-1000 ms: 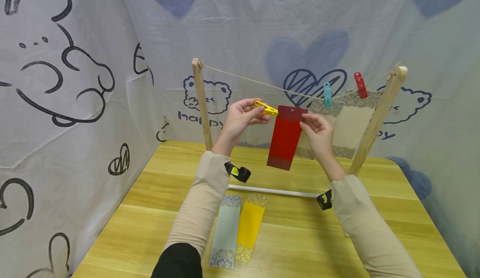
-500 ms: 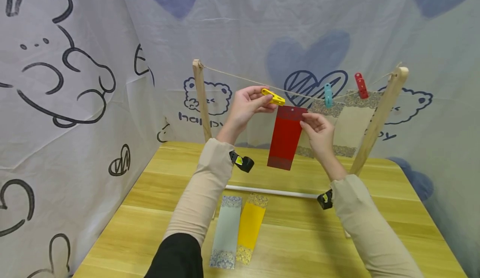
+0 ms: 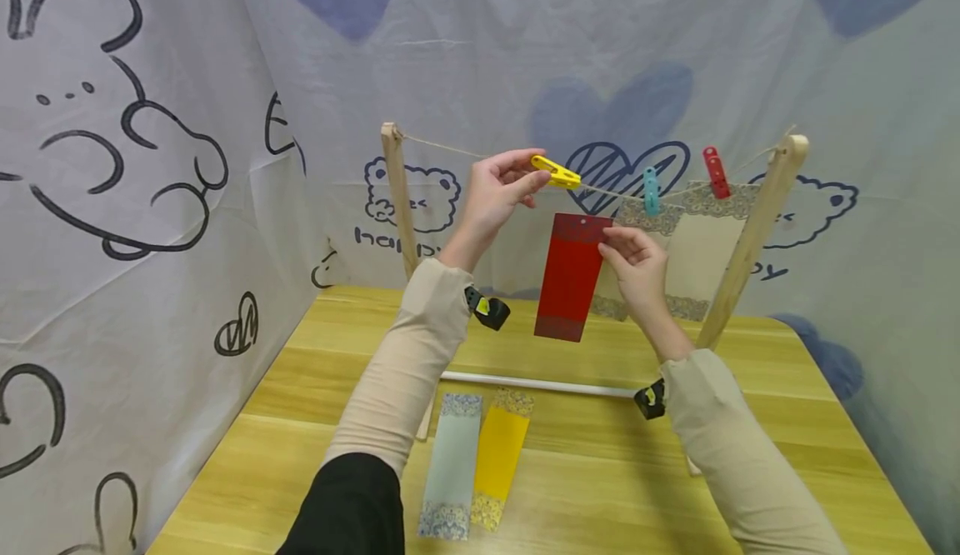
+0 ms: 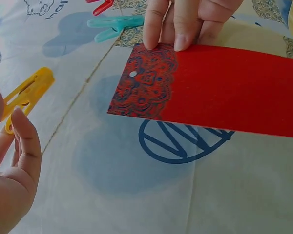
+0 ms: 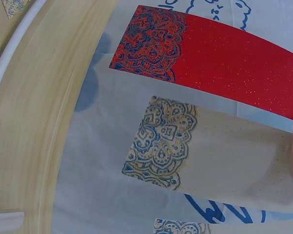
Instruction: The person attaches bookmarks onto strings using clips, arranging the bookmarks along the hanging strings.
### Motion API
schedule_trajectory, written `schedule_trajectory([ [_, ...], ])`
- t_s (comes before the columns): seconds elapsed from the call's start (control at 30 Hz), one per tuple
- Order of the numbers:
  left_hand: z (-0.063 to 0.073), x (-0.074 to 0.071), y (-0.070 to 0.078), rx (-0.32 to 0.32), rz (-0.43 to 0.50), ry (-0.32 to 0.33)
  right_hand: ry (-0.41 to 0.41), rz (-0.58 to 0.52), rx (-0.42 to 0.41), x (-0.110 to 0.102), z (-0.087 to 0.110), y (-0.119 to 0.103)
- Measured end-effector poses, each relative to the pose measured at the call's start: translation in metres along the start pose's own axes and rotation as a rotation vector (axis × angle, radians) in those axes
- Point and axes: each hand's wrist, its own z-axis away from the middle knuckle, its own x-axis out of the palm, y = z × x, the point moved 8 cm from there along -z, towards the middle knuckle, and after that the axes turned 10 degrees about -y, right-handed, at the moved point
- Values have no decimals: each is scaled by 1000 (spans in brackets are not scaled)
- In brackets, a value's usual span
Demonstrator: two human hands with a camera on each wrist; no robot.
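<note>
- Left hand (image 3: 491,197) pinched the yellow clip (image 3: 557,172); right hand (image 3: 640,270) pinched the red card (image 3: 568,280).
- Pegging-up seemed underway; the card likely needed lifting to the string (image 3: 609,193).

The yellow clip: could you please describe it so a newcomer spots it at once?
Find the wooden frame with string across its top. Near that string, above the red card, the person's left grip pinches the yellow clip. Of the clips, it alone is yellow; the turquoise clip and red clip sit on the string.
</note>
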Motion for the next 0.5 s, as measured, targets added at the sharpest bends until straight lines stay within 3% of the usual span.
schedule_trajectory([
  [0.23, -7, 3, 13, -33, -137, -12, 11, -11, 4, -2, -2, 0],
  [0.5, -19, 12, 28, -59, -421, -57, 49, -2, 3, -4, -6, -5],
])
